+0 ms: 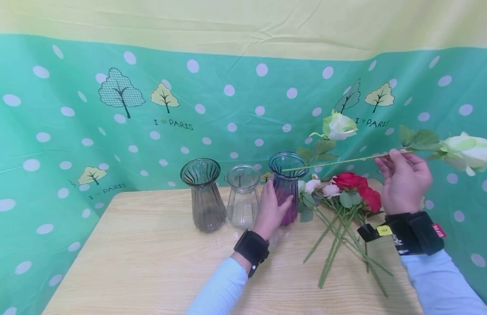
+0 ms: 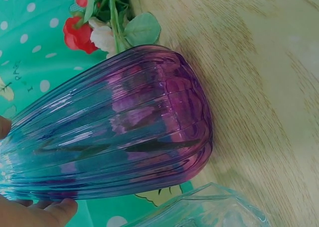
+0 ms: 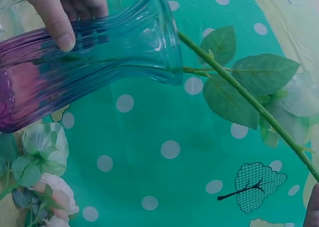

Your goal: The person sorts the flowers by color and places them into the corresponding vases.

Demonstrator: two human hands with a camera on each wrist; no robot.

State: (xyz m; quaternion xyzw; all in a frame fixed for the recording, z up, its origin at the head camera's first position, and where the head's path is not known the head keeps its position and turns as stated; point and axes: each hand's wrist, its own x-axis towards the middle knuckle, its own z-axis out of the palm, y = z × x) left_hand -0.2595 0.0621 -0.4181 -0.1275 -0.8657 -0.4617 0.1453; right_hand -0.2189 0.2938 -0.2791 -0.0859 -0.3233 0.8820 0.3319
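Note:
My left hand (image 1: 270, 211) holds a ribbed glass vase (image 1: 286, 186), blue at the top and purple at the base, around its side. In the left wrist view the vase (image 2: 124, 122) stands with its base on the wood. One white rose (image 1: 340, 127) is in this vase, leaning out to the right. High on the right, my right hand (image 1: 405, 181) pinches the stem of a second white rose (image 1: 467, 151) close below its bloom. This rose lies nearly level, and its stem (image 3: 244, 93) reaches the vase's mouth with the cut end.
Left of the blue-purple vase stand a clear vase (image 1: 243, 205) and a grey vase (image 1: 206, 203). Right of it, red roses (image 1: 349, 180) and pale pink flowers (image 1: 331, 190) lie on the wooden table (image 1: 149, 262), stems pointing forward. A dotted green curtain (image 1: 227, 109) hangs behind.

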